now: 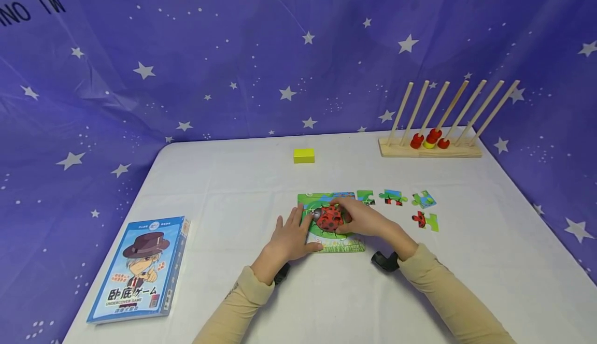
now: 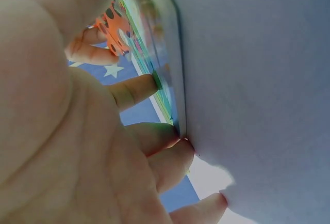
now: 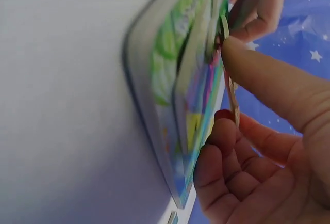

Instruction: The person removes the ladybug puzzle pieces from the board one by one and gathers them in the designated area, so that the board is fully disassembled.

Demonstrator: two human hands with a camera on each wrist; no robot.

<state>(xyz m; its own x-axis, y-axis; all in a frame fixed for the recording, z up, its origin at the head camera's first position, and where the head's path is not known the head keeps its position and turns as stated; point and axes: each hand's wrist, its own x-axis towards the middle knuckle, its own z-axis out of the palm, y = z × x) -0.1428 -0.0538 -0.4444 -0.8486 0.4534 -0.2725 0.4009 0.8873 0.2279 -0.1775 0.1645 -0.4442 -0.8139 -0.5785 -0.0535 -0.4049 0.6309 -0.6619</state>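
Observation:
A puzzle board (image 1: 342,246) with a ladybug picture lies on the white table. My right hand (image 1: 366,219) pinches a red, black-spotted ladybug puzzle piece (image 1: 329,219) between thumb and fingers. In the right wrist view that thin piece (image 3: 231,92) stands tilted over the board. My left hand (image 1: 288,239) rests along the board's left side, fingers spread. The left wrist view shows its fingertips (image 2: 172,131) touching the board's edge. Loose puzzle pieces lie right of the board: one piece (image 1: 366,197) at its corner, then another (image 1: 393,197) and two farther right.
A yellow block (image 1: 304,156) sits behind the board. A wooden peg rack (image 1: 429,151) with red and yellow beads stands at the back right. On the left lies a blue game box (image 1: 140,271). A purple star-patterned cloth (image 1: 261,59) hangs behind the table.

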